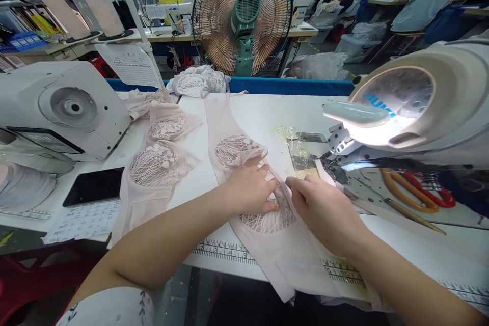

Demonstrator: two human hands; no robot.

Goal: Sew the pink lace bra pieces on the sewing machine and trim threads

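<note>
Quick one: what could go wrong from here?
1. The right hand is close to the lit sewing machine head; fingers might get caught if it ran.
2. The lace garment hangs over the front edge of the white table, so it could drag.
3. The pointed tool lies near the right forearm, which might brush it.

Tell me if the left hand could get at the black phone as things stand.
Probably yes: nothing covers most of the phone, though the left hand would have to leave the lace bra it touches and cross the second bra between.
</note>
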